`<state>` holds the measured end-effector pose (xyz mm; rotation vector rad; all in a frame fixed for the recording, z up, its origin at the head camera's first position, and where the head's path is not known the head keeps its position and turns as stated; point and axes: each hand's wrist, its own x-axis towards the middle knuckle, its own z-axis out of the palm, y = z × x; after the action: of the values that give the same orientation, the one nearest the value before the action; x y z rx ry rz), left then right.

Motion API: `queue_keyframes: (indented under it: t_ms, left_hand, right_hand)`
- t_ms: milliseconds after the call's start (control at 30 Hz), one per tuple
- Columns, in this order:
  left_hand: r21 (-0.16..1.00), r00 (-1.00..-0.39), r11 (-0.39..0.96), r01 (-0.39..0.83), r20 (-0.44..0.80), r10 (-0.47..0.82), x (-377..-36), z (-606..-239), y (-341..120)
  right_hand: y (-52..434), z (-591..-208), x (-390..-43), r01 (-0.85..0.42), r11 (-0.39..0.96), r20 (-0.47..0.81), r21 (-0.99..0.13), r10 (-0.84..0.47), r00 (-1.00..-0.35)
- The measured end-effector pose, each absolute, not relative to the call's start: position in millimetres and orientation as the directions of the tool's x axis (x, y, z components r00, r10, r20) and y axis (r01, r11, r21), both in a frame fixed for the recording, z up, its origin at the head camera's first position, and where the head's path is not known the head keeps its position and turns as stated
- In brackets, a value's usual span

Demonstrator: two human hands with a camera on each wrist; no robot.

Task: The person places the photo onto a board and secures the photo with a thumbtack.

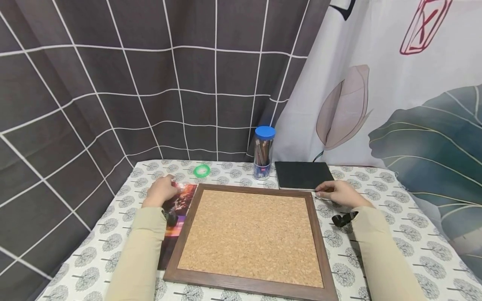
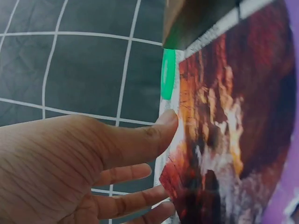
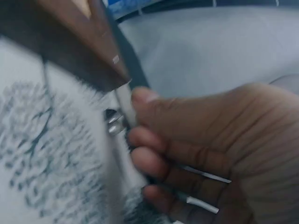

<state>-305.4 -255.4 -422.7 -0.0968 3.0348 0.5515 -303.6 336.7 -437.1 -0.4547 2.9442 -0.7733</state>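
Observation:
A wood-framed cork board (image 1: pixel 252 234) lies flat on the table, a glossy printed picture (image 1: pixel 184 194) partly under its left edge. Beside the picture's outer edge, my left hand (image 1: pixel 161 190) has thumb and fingers apart. In the left wrist view the thumb (image 2: pixel 166 126) is at the picture's edge and a fingertip is near its corner. My right hand (image 1: pixel 340 193) is at the board's far right corner, fingers bent. Near its fingertips is a small shiny metallic thing (image 3: pixel 114 122), blurred, its kind unclear. Whether the fingers hold it, I cannot tell.
Behind the board stand a clear jar with a blue lid (image 1: pixel 265 150), holding brushes, and a flat black tablet-like slab (image 1: pixel 304 174). A green ring, like a tape roll (image 1: pixel 202 170), lies at the back left. A tree-patterned cloth (image 1: pixel 94 267) covers the table.

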Motion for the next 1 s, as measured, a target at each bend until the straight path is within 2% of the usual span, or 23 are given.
queue_keyframes:
  t_ms: [267, 767, 1000]
  left_hand:
    - [0.391, -0.998, 0.918, -0.058, -0.033, -0.049, -305.9, -429.3, -258.8]
    - [0.422, -0.999, 0.906, -0.038, 0.012, -0.047, -304.4, -427.0, -258.5]
    - [0.435, -0.994, 0.900, -0.024, 0.084, -0.067, -304.9, -426.7, -259.3]
  right_hand:
    - [336.1, -445.7, -303.7, -0.218, 0.792, -0.029, -0.571, -0.285, -0.958]
    - [334.2, -450.3, -306.2, -0.295, 0.795, 0.014, -0.529, -0.340, -0.940]
    - [332.8, -450.3, -306.6, -0.291, 0.797, 0.025, -0.529, -0.328, -0.944]
